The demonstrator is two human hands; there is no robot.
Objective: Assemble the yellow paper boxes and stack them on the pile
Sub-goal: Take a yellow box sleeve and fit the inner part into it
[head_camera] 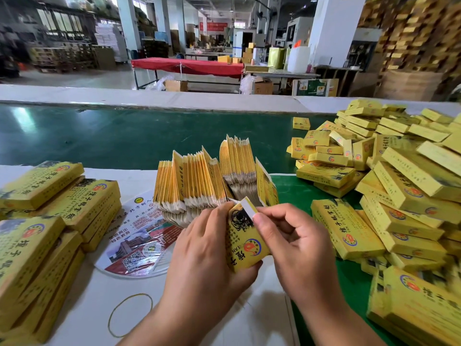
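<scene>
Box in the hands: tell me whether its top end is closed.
Not closed: the box still shows its white flap raised, pinched by the right hand.

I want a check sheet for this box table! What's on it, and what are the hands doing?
Surface: white board in front; green belt behind it.
Job's things: yellow box in both hands; flat blanks standing on edge behind it; finished pile at right; box stacks at left.
Clutter: rubber band and printed round fan on the board.
Grips: left hand holds the box; right hand pinches its white flap.
Cables: nothing seen.
Surroundings: red-covered table, pillars, stacked cartons.
</scene>
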